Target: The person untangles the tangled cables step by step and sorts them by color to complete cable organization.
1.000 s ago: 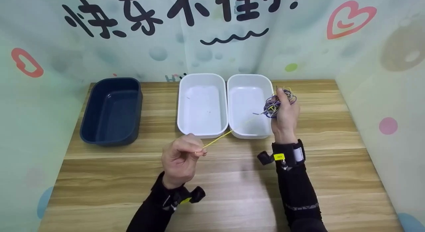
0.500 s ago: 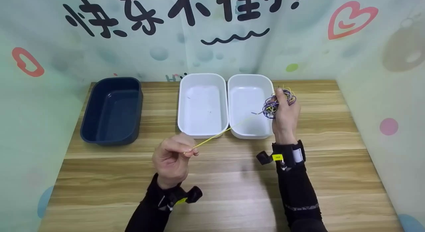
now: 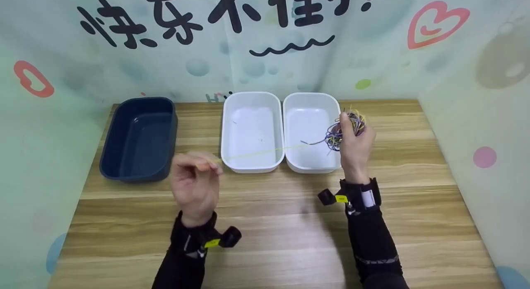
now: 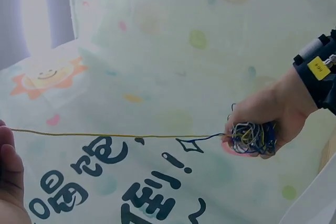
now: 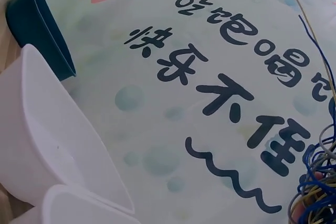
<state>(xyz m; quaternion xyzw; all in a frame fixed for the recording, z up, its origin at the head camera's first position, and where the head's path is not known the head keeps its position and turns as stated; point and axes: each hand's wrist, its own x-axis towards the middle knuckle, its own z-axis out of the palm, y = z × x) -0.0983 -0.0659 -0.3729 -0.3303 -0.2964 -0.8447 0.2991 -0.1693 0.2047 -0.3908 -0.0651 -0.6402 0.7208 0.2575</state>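
Observation:
My right hand (image 3: 357,146) grips a tangled bundle of thin wires (image 4: 252,138), blue, yellow and grey, above the right edge of the right white bin (image 3: 312,169). One yellow wire (image 4: 105,135) runs taut from that bundle to my left hand (image 3: 195,185), which pinches its far end between thumb and fingers in front of the left white bin (image 3: 252,170). A short blue wire end (image 3: 310,143) sticks out of the bundle toward the left. In the right wrist view only part of the tangle (image 5: 317,182) shows, at the lower right corner.
A dark blue bin (image 3: 138,177) stands at the left back of the wooden table (image 3: 281,239). The two white bins sit side by side at the back middle. Behind them hangs a printed cloth backdrop (image 3: 198,82).
My left hand has moved left and slightly away from me, drawing a longer stretch of yellow wire out of the bundle. The right hand has stayed nearly in place, turning slightly.

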